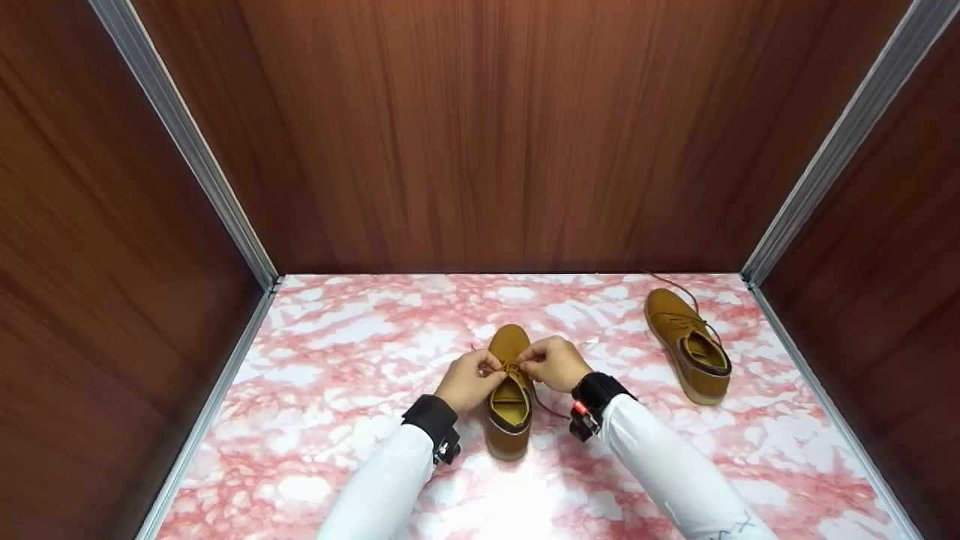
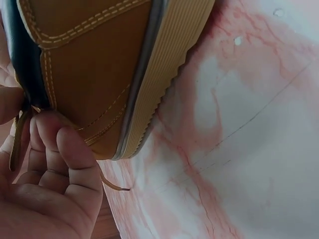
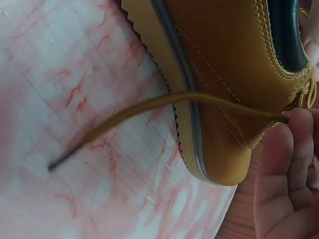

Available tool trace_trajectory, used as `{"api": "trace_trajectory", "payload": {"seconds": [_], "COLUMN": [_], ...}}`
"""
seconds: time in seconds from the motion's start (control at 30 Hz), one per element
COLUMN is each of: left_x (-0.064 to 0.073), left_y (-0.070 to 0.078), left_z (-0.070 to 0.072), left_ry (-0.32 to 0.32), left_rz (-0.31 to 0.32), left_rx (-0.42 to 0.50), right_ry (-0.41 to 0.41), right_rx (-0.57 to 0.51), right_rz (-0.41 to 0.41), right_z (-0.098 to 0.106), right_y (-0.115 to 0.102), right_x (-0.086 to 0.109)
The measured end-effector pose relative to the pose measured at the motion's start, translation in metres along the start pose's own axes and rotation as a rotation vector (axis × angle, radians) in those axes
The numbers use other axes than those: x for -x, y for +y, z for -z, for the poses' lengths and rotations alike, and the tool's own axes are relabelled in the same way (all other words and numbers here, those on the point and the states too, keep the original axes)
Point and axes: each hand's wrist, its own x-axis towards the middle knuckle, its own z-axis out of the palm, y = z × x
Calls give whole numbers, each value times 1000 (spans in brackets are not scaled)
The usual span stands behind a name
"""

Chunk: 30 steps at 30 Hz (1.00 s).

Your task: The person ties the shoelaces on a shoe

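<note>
We have a tan lace-up shoe [image 1: 511, 397] upright at the middle of the pink-and-white marbled counter [image 1: 345, 420], its toe pointing away from us and its heel nearest. Our left hand [image 1: 471, 381] sits at the left of the lacing, its grip pinching the brown shoelace [image 3: 149, 103] between thumb and fingertips; in the left wrist view a loop hangs from that pinch. Our right hand [image 1: 555, 364] faces it from the other side, its grip likewise pinching the lace close to the eyelets. One loose end trails out past the ridged sole on the right, and a shorter one shows on the left.

Well apart to the right, we see a second tan shoe [image 1: 682, 326], upright and slightly angled, its own lace [image 1: 680, 286] trailing beyond the toe. Wood-grain panels [image 1: 480, 150] enclose the counter, with metal strips [image 1: 186, 142] at the corners.
</note>
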Motion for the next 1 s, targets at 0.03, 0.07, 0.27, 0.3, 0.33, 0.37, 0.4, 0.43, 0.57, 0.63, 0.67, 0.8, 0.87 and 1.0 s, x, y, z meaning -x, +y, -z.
{"api": "trace_trajectory", "payload": {"seconds": [0.03, 0.07, 0.27, 0.3, 0.33, 0.37, 0.4, 0.43, 0.57, 0.63, 0.67, 0.8, 0.87, 1.0], "left_x": [0, 0, 0, 0, 0, 0, 0, 0, 1, 2, 2, 3, 3, 2], "left_y": [0, 0, -1, -1, -1, -1, -1, -1, -1, -1, -1, 0, 0, -2], "left_z": [0, 0, -1, -1, -1, -1, -1, -1, -1, -2, -2, -2, -2, -2], "left_ry": [3, 6, 17, 18, 19, 20, 21, 21, 22, 21, 20, 22, 25, 29], "left_rz": [-2, -5, -37, -41, -45, -47, -50, -53, -59, -64, -64, -76, -79, -73], "left_rx": [-5, -9, -19, -17, -14, -12, -10, -9, -14, -13, -8, 13, 16, 14], "right_ry": [-2, -4, -29, -29, -30, -28, -23, -18, 5, 11, 13, 10, -3, -49], "right_rx": [-8, -19, -104, -111, -119, -120, -120, -115, -99, -105, -118, -191, -234, -268], "right_rz": [-3, -7, -52, -60, -67, -72, -75, -79, -89, -92, -94, -102, -109, -109], "right_z": [0, 0, -1, -1, -1, -2, -2, -3, -6, -7, -7, -8, -7, -7], "right_y": [0, 0, -3, -3, -3, -3, -3, -3, -3, -2, -2, 0, 2, 6], "right_x": [0, -1, -1, -1, -1, -1, -1, -1, -1, 0, 0, 0, -1, -3]}}
